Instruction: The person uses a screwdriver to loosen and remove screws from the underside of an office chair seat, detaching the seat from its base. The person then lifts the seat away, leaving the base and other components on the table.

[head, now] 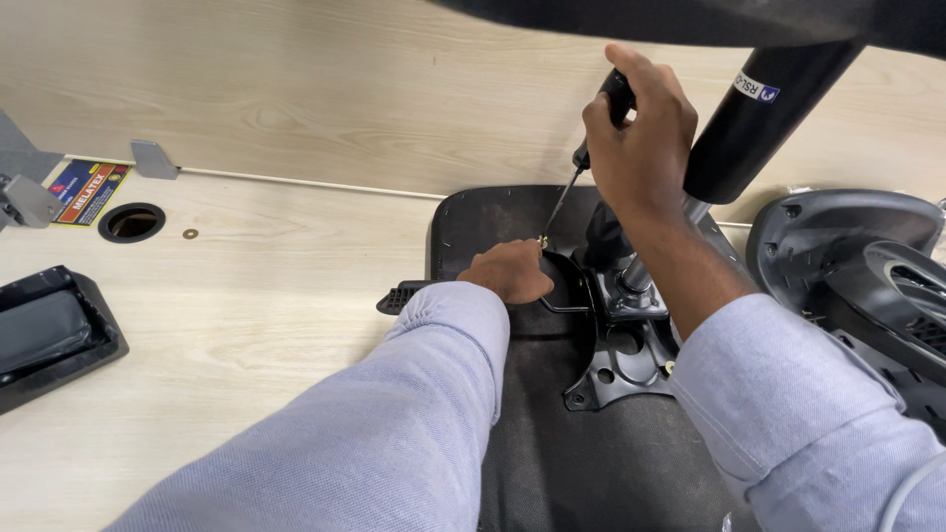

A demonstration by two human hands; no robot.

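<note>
Overhead, the person's right hand is wrapped tight around the black handle of a screwdriver, whose thin shaft slants down toward seven o'clock and ends at a small brass-coloured screw. At that tip the left hand rests curled on the upturned chair seat, fingers pinched in close around the screw; whether they actually grip it cannot be told, since the knuckles hide the fingertips. Both forearms wear pale lilac-grey sleeves that enter from six o'clock. Just at three o'clock of the left hand sits the black metal mounting plate of the seat mechanism, bolted flat on the dark underside, with a curved black lever touching its edge. From the plate a thick black gas cylinder rises toward one o'clock, bearing a small white sticker. At three o'clock lies a grey moulded plastic chair part, apart from the seat. The pale wood table carries, at nine o'clock, a black padded armrest piece, and toward ten o'clock a round cable hole, a lone washer beside it, and a coloured label.
</note>
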